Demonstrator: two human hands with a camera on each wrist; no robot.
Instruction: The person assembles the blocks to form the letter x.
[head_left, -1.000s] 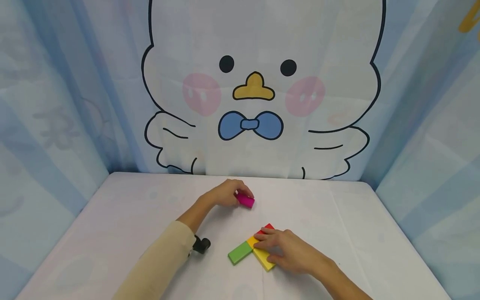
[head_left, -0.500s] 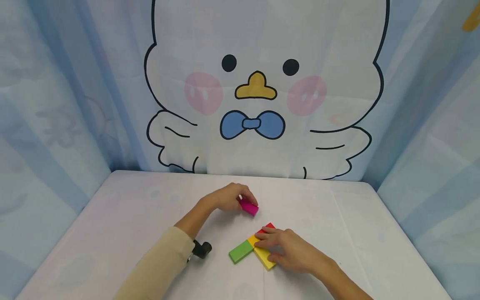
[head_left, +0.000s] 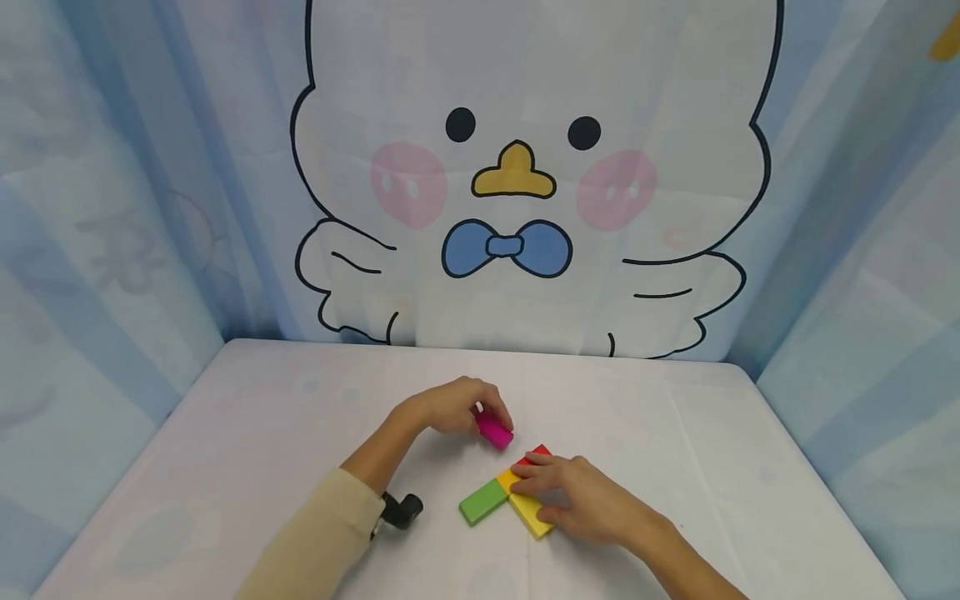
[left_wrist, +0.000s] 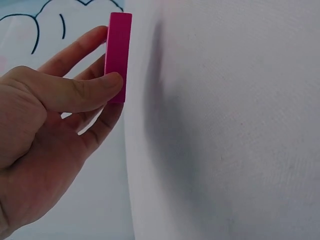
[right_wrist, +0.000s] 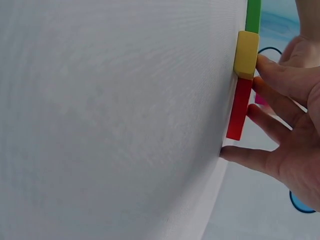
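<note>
My left hand pinches a magenta block between thumb and fingers, held a little above the table in the left wrist view. Below and to the right of it, a green block, a small orange-yellow block and a red block lie in a slanting row. A yellow block juts out from that row toward me. Over the red and yellow blocks rests my right hand, its spread fingers touching them; the right wrist view has its thumb against the yellow end. The hand partly hides these blocks.
The blocks lie on a pale cloth-covered table. A printed curtain with a white cartoon bird stands behind it, with more curtain at both sides. A black camera mount sticks out from my left wrist.
My left hand has come nearer to the row of blocks, carrying the magenta block toward me and slightly right. The right hand and the blocks under it stay put.
</note>
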